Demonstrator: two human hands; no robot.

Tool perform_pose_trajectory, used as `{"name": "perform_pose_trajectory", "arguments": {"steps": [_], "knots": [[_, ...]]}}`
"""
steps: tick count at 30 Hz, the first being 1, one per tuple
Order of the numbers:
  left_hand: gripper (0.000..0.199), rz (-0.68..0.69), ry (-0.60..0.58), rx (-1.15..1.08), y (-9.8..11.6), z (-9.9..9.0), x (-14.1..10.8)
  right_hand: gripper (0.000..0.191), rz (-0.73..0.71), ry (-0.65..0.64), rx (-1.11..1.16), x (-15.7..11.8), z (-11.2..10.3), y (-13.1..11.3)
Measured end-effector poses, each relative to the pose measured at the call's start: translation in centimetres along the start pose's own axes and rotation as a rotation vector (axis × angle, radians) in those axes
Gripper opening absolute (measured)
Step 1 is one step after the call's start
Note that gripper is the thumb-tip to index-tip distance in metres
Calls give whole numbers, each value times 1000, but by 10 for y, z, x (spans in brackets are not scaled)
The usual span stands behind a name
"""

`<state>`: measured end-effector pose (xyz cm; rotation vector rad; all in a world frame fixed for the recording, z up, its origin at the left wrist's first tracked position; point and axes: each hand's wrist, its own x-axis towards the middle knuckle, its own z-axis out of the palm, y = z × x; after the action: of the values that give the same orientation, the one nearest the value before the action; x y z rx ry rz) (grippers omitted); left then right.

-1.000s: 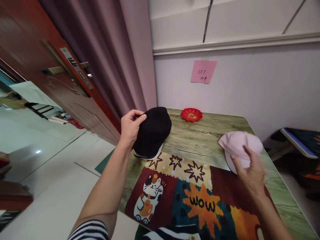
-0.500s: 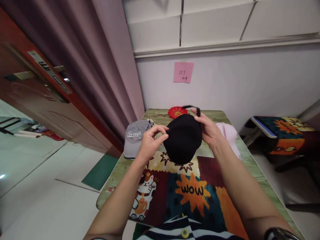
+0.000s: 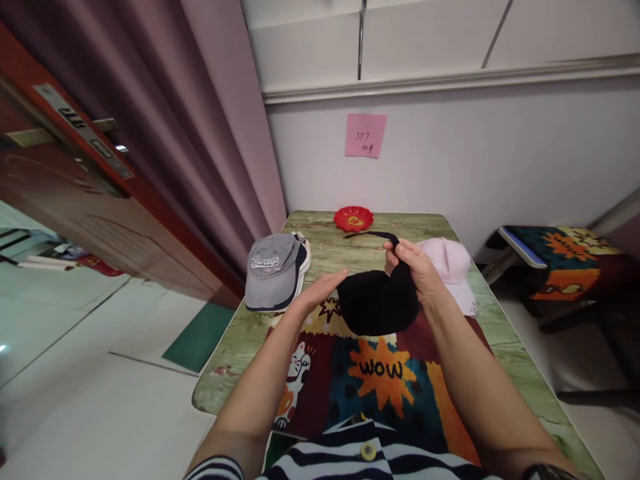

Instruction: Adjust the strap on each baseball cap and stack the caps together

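A black cap point(image 3: 377, 303) hangs above the table's near half, its crown partly folded in and a thin black strap sticking out at the top. My right hand point(image 3: 413, 263) pinches it near the strap, thumb and fingers closed on the fabric. On the other side, my left hand point(image 3: 323, 291) is held out straight and flat, fingertips at the cap's left edge; whether it touches is hard to tell. Left of it lies a grey cap point(image 3: 270, 270) with "Always" on the front, stacked on other caps whose brims show. A pale pink cap point(image 3: 447, 263) sits behind my right wrist, partly covered.
A red scalloped dish point(image 3: 353, 219) stands at the back of the wood-patterned table point(image 3: 225, 367). Beneath the black cap is a colourful "WOW" cloth point(image 3: 383, 370). A pink note point(image 3: 366, 135) is on the wall, a wooden door point(image 3: 65, 173) at left, a stool point(image 3: 560, 257) at right.
My left hand has let go of the cap's edge and straightened its fingers. The black cap has tipped and lowered slightly, its crown now folded in, with my right hand still on it.
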<state>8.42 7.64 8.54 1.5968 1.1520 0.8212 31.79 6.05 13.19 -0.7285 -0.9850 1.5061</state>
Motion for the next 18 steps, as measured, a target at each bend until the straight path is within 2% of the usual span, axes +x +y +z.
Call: {"name": "perform_pose_trajectory", "arguments": {"steps": [2,4,8,11,12,14,16,18], "knots": [[45,-24,-154,-75,-1,6,-2,34,-40,57,-101,-2,-2,3],[34,23,-176,-65,5,8,0,34,-127,112,-228,1,-3,9],[13,226,26,56,24,1,7,27,-397,244,-392,16,-6,23],[7,301,215,288,28,-7,5,22,-481,267,-395,22,-9,33],[8,267,256,415,26,-10,2,20,-466,248,-367,21,-10,36],[11,115,281,682,20,-12,-6,15,-386,199,-300,15,-12,44],[14,-66,231,873,15,-10,-14,12,-279,170,-268,5,-11,51],[18,-185,161,958,17,-6,-21,11,-189,176,-256,-5,-7,56]]}}
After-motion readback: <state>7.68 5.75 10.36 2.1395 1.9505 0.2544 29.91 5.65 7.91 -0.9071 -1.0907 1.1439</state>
